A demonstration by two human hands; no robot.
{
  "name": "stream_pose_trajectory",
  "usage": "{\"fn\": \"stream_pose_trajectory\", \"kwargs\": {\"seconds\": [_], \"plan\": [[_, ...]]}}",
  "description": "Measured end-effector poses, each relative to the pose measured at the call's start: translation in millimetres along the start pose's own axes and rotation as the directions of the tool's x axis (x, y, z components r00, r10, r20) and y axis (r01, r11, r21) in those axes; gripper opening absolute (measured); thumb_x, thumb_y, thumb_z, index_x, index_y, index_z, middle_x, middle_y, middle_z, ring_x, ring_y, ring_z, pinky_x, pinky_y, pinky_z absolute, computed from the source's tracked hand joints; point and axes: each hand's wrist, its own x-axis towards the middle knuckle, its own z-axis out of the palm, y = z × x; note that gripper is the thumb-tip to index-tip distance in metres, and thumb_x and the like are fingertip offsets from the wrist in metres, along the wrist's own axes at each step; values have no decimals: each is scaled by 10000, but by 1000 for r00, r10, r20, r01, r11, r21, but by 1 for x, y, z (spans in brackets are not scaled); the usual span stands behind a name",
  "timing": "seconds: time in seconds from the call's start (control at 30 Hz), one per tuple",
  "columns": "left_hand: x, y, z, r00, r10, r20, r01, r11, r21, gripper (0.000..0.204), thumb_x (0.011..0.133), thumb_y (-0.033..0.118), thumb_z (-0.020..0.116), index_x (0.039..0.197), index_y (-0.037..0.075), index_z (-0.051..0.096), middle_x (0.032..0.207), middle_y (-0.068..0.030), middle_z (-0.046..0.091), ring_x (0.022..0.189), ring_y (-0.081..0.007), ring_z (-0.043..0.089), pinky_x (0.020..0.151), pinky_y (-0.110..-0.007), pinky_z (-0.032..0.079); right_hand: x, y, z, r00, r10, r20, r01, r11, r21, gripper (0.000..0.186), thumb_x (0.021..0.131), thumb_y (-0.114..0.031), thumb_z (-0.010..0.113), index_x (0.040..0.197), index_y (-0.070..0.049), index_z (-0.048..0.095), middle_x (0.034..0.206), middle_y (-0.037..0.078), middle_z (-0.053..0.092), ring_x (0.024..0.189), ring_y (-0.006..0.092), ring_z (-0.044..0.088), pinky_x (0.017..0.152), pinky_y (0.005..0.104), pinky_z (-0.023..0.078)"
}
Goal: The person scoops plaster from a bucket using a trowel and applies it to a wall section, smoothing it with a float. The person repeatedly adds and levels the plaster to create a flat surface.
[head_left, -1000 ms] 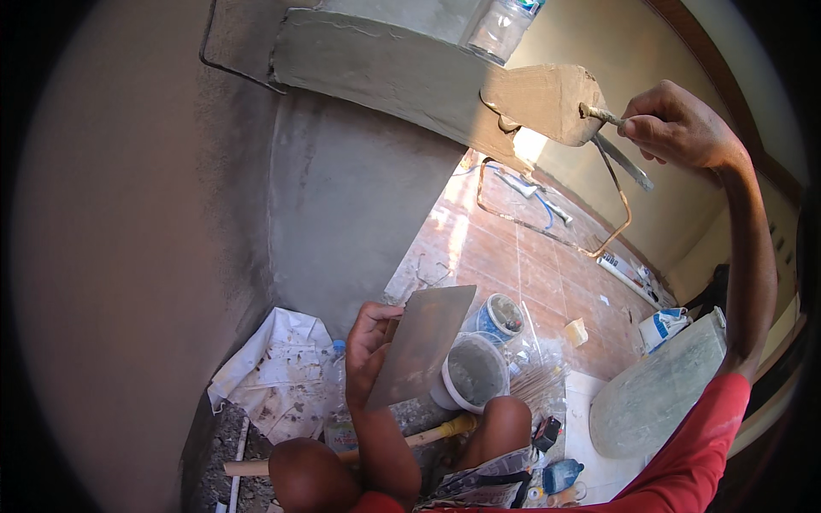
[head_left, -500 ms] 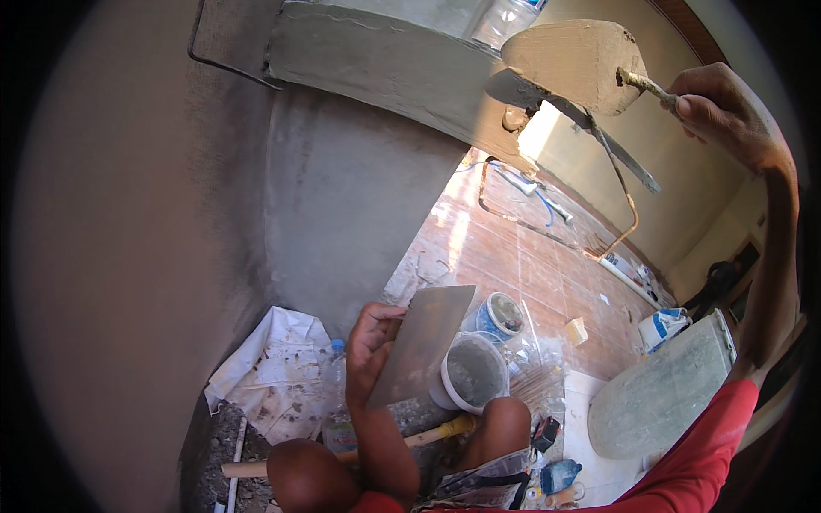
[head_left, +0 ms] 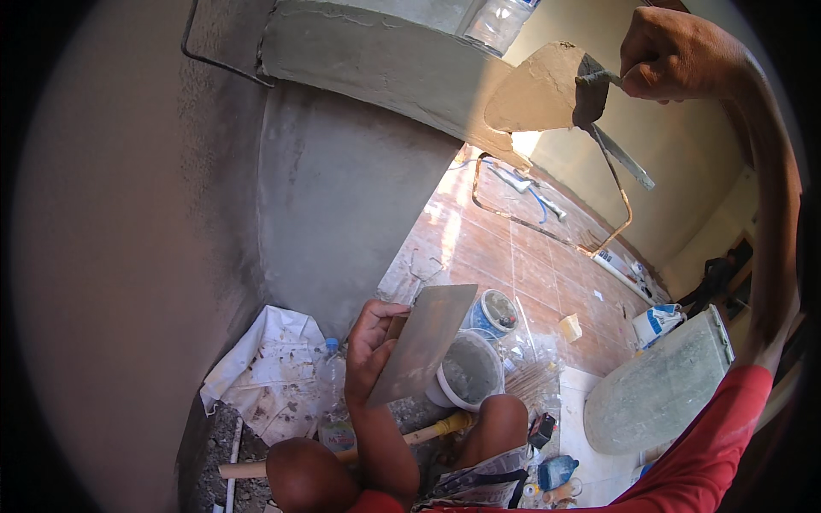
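Note:
My right hand, raised at the upper right, is closed round the handle of a pointed masonry trowel. The blade is coated in mortar and overlaps the end of a grey plastered ledge; whether it touches the ledge I cannot tell. My left hand grips a flat rectangular plastering trowel from behind, its metal plate tilted upright over my lap. Near that plate stands a white bucket of grey mortar. A clear plastic bottle rests on top of the ledge.
A bent metal rod clamp hangs at the ledge's end. Beyond the mortar bucket is a smaller blue-white bucket. A large grey tub sits at right. A dirty white sack and a wooden-handled tool lie low down. Someone in dark clothes is far off.
My right hand has moved up and left and its wrist has turned. The masonry trowel has swung lower and left, with its blade tilted. My left hand and the plastering trowel have hardly moved.

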Motion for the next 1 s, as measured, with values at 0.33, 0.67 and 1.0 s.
{"fn": "stream_pose_trajectory", "kwargs": {"seconds": [0.33,0.67,1.0], "plan": [[-1,3,-7,1000,18,-21,-19,1000,-4,391,819,77,570,1177,-23,447,1077,-150,595,956,-161,592,820,-269,473,9,20,3,988,101,-114,-78,979,188,509,753,-502,747,839,-18,617,660,40,553,527,130,550,488,263,452],[3,2,-14,999,37,-27,-38,999,-36,360,836,77,543,1169,-23,449,1087,-146,591,961,-161,590,822,-265,478,-34,23,-4,982,168,-90,-111,887,448,509,788,-498,701,828,1,614,632,35,530,526,122,539,488,254,432],[10,-2,-21,888,292,-356,-242,954,179,465,946,347,483,1238,-15,472,1096,-129,616,878,-216,654,713,-310,563,-153,-84,185,993,47,109,-117,213,970,236,967,-199,515,978,23,596,738,24,559,632,75,536,582,232,430]]}}
